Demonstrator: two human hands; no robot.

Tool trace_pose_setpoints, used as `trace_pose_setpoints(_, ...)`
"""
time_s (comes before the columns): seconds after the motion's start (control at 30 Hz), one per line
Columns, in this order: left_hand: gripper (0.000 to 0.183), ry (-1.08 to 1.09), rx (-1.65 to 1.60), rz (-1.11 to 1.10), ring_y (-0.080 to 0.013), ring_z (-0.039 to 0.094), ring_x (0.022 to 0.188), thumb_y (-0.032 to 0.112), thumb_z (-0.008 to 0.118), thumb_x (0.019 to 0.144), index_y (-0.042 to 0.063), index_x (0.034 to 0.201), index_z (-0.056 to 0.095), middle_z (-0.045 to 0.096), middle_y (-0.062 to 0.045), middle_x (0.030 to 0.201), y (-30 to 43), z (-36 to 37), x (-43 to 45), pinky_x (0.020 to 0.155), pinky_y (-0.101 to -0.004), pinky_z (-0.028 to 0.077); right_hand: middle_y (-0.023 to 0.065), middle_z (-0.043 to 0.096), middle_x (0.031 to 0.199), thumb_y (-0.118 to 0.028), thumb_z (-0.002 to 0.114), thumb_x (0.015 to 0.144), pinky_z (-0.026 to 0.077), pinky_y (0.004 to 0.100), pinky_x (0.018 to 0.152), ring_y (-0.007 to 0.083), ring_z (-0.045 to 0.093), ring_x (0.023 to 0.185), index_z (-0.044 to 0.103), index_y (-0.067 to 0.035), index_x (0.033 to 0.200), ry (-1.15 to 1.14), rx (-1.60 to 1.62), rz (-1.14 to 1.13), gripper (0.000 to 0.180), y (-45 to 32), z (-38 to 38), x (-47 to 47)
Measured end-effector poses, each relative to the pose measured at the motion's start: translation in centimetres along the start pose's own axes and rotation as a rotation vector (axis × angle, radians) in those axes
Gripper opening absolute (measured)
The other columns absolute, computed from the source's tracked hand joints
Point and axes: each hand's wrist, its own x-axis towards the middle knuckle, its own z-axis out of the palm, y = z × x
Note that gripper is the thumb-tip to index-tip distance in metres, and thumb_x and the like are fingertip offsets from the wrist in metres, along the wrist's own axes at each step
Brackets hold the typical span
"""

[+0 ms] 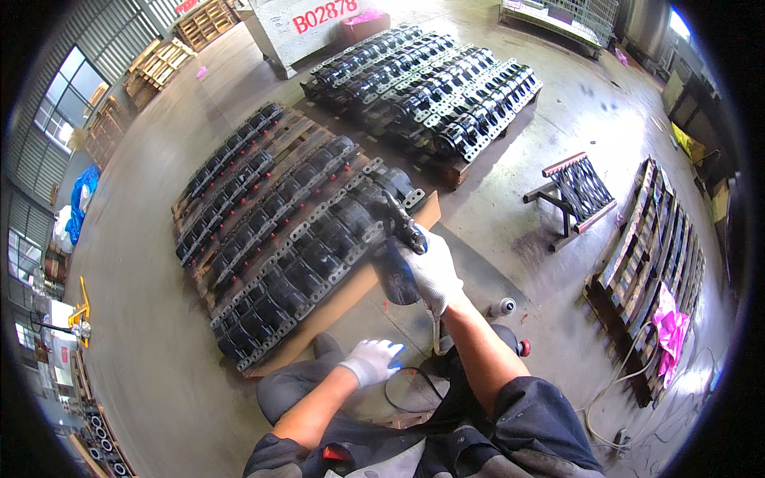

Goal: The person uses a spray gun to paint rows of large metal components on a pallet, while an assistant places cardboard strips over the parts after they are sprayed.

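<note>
In my gloved right hand (433,272) is a paint-smeared spray gun (405,227) with a dark cup (399,281) below it. A pale hose (437,337) hangs down from under the hand. The gun is in front of the right end of the nearest row of black metal rollers (311,257) with drilled flanges, which resemble track rollers. Whether paint is coming out cannot be told. My gloved left hand (373,361) holds nothing, fingers slightly apart, near my knee (281,382). A cardboard strip (334,310) lies along the near side of that row.
Under the rows is a wooden pallet (299,140); a second loaded pallet (457,170) stands behind. An aerosol can (505,306) is right of my right forearm. Farther right are a strapped stool (577,194), a slatted pallet (645,269), pink plastic (670,334) and loose cables (597,418).
</note>
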Motion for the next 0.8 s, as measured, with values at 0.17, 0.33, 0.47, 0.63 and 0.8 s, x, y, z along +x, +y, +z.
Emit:
trace_pose_setpoints(0.17, 0.047, -0.005, 0.019, 0.004, -0.034, 0.062, 0.112, 0.038, 0.06, 0.091, 0.012, 0.13, 0.057, 0.063, -0.015, 0.123, 0.0, -0.2, -0.2, 0.096, -0.0456, 0.049, 0.0123, 0.066, 0.078, -0.035, 0.056, 0.089, 0.05, 0.0412, 0.068, 0.0278, 0.064, 0.072, 0.062, -0.008, 0.094, -0.011, 0.053, 0.015, 0.028, 0.3, 0.4, 0.0)
trace_pose_setpoints(0.33, 0.048, 0.01, 0.021, 0.014, -0.0342, 0.062, 0.111, 0.039, 0.059, 0.092, 0.011, 0.131, 0.057, 0.064, -0.016, 0.123, 0.3, -0.3, -0.1, 0.097, -0.046, 0.048, 0.0141, 0.065, 0.077, -0.033, 0.055, 0.09, 0.05, 0.0426, 0.069, 0.0313, 0.064, 0.072, 0.061, -0.008, 0.093, -0.012, -0.054, -0.116, 0.027, 0.3, -0.3, -0.2)
trace_pose_setpoints(0.47, 0.048, 0.0, 0.013, -0.012, -0.0345, 0.062, 0.111, 0.039, 0.058, 0.092, 0.01, 0.131, 0.058, 0.064, -0.017, 0.122, 0.6, -0.8, -0.4, 0.096, -0.0464, 0.048, 0.018, 0.066, 0.084, -0.029, 0.056, 0.089, 0.05, 0.0429, 0.074, 0.034, 0.064, 0.077, 0.063, -0.006, 0.1, -0.025, 0.014, 0.08, 0.026, 0.3, 0.5, -0.1)
trace_pose_setpoints(0.63, 0.048, 0.033, 0.016, 0.008, -0.0351, 0.063, 0.108, 0.04, 0.058, 0.092, 0.01, 0.129, 0.059, 0.065, -0.017, 0.119, 1.0, -0.9, -0.1, 0.094, -0.0468, 0.049, 0.0205, 0.068, 0.093, -0.028, 0.058, 0.088, 0.051, 0.043, 0.078, 0.0376, 0.066, 0.087, 0.064, -0.006, 0.107, -0.063, -0.009, 0.065, 0.029, 0.0, -0.3, -0.1)
trace_pose_setpoints(0.8, 0.048, 0.054, 0.032, 0.018, -0.035, 0.064, 0.107, 0.041, 0.058, 0.092, 0.01, 0.129, 0.059, 0.065, -0.017, 0.119, 1.0, -0.6, -0.1, 0.094, -0.0467, 0.049, 0.0233, 0.068, 0.099, -0.026, 0.058, 0.088, 0.051, 0.0443, 0.083, 0.0416, 0.065, 0.094, 0.063, -0.006, 0.116, -0.046, -0.039, -0.005, 0.035, 0.3, -0.4, -0.3)
